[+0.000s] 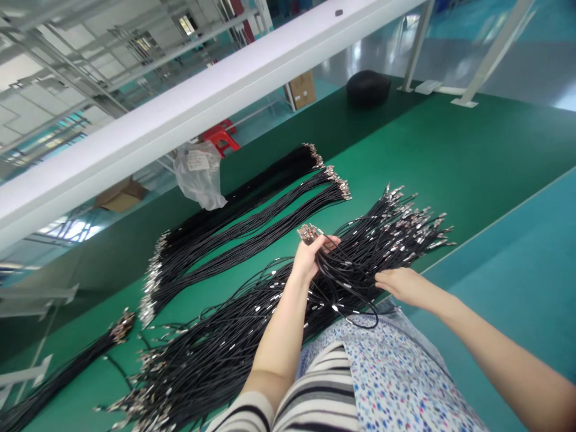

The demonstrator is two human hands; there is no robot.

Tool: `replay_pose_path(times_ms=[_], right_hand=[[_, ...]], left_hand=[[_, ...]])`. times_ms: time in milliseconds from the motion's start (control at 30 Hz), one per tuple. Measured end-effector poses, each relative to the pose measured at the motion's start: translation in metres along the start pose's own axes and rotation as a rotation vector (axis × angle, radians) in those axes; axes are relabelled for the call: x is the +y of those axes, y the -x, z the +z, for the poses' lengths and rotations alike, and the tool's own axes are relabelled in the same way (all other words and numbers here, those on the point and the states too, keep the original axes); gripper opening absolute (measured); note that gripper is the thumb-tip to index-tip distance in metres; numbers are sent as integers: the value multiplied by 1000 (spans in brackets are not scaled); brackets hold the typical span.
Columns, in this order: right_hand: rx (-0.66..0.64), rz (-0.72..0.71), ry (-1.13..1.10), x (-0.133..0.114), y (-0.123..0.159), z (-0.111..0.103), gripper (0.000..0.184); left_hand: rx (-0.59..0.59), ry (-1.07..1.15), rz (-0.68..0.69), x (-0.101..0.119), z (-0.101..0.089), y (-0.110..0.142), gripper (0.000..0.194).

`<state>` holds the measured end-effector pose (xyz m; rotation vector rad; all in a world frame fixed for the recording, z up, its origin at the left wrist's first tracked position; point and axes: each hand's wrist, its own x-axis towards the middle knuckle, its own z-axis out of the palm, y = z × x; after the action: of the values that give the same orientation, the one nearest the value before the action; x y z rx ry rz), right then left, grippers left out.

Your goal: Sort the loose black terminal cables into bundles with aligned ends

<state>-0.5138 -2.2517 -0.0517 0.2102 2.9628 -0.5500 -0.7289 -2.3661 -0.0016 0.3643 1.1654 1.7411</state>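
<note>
My left hand (310, 257) is closed round a bunch of black cables (330, 270), just below their metal connector ends (308, 233), which stick up above the fist. The cables' lengths droop to the right over a large loose pile of black cables (243, 318) on the green table. My right hand (398, 281) is at the near edge of this pile, fingers pressed together against the cables. What those fingertips hold, if anything, cannot be made out. Small silver pieces show on many cables of the pile.
Beyond the pile, sorted cable bundles (252, 234) lie side by side on the green tabletop (477, 162). Another bundle (67, 366) is at the lower left. A clear plastic bag (200, 174) rests by the bundles. A white shelf beam (216, 90) crosses above; a black round object (368, 88) sits far back.
</note>
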Motion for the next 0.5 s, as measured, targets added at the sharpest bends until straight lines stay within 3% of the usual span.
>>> replay_pose_path(times_ms=[167, 267, 400, 500], right_hand=[[-58, 84, -76, 2, -3, -6, 27], [-52, 115, -356, -2, -8, -26, 20], [261, 125, -943, -27, -36, -67, 34], [447, 176, -1135, -48, -67, -87, 29]], left_hand=[[41, -44, 16, -1, 2, 5, 25], [39, -105, 59, -4, 6, 8, 23], [-1, -281, 104, -9, 17, 14, 27], [1, -367, 138, -9, 24, 20, 30]])
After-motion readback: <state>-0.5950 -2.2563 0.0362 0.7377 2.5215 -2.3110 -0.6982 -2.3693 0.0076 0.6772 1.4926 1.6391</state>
